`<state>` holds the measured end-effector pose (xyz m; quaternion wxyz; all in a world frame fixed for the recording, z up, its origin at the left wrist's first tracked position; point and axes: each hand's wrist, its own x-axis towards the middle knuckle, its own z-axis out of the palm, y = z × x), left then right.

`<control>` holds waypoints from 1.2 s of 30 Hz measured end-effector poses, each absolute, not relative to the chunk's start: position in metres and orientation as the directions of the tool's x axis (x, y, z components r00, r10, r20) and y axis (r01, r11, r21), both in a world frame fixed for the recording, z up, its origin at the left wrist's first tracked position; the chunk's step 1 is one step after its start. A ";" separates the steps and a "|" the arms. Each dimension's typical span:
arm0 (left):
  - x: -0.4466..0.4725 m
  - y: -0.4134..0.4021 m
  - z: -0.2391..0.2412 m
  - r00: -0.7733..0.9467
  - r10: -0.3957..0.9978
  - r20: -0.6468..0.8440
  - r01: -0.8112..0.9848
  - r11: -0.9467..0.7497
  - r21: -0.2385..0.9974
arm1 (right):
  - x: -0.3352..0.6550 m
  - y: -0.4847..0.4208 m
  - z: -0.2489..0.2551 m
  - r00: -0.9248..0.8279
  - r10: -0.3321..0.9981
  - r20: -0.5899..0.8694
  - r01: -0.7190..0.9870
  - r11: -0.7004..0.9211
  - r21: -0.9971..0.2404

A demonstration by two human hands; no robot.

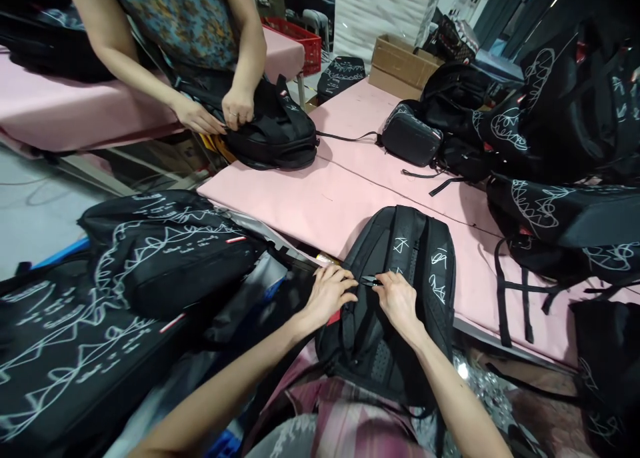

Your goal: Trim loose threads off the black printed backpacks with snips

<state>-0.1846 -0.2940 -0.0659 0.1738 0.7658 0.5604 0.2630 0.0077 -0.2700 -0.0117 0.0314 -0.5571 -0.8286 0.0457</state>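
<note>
A black backpack with white scribble prints on its straps lies in front of me, partly over my lap and partly on the pink table. My right hand is closed around small thread snips, whose blades point left, just over the backpack's panel. At the bag's left edge, my left hand rests with its fingers spread, their tips close to the blades. I cannot see what lies beneath that palm.
Across the pink table, another person's hands work on a black backpack. Printed black bags are piled at my left. More bags crowd the right side. A cardboard box stands at the back.
</note>
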 end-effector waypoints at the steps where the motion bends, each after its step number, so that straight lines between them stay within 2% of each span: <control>1: -0.177 -0.299 -0.071 0.201 0.952 0.230 0.775 -0.298 0.557 | 0.008 -0.270 -0.011 -0.373 0.928 0.001 0.922 0.371 -0.112; 4: -0.164 -0.303 -0.082 0.157 0.942 0.297 0.784 -0.302 0.543 | 0.009 -0.271 -0.010 -0.372 0.928 0.005 0.922 0.370 -0.116; 10: -0.164 -0.293 -0.080 0.229 0.913 0.337 0.792 -0.376 0.481 | 0.012 -0.275 -0.009 -0.410 0.912 0.007 0.904 0.408 -0.129; 19: -0.158 -0.292 -0.084 0.122 0.942 0.312 0.742 -0.295 0.602 | 0.005 -0.280 -0.011 -0.462 0.886 -0.044 0.887 0.459 -0.055; 25: -0.153 -0.292 -0.083 0.121 0.957 0.262 0.733 -0.264 0.627 | -0.004 -0.278 -0.013 -0.481 0.873 -0.076 0.876 0.481 -0.018; 29: -0.171 -0.287 -0.075 0.108 0.973 0.203 0.689 -0.220 0.690 | -0.002 -0.277 -0.011 -0.473 0.876 -0.097 0.881 0.473 -0.024; 32: -0.210 -0.282 -0.068 0.187 0.982 -0.013 0.692 -0.122 0.712 | 0.004 -0.278 -0.008 -0.478 0.874 -0.083 0.878 0.475 -0.061; 34: -0.235 -0.281 -0.064 0.190 0.965 -0.180 0.752 -0.025 0.659 | 0.006 -0.278 -0.008 -0.491 0.867 -0.086 0.871 0.487 -0.069; 36: -0.247 -0.283 -0.062 0.109 0.974 -0.198 0.812 0.028 0.583 | 0.005 -0.278 -0.008 -0.498 0.861 -0.102 0.867 0.495 -0.055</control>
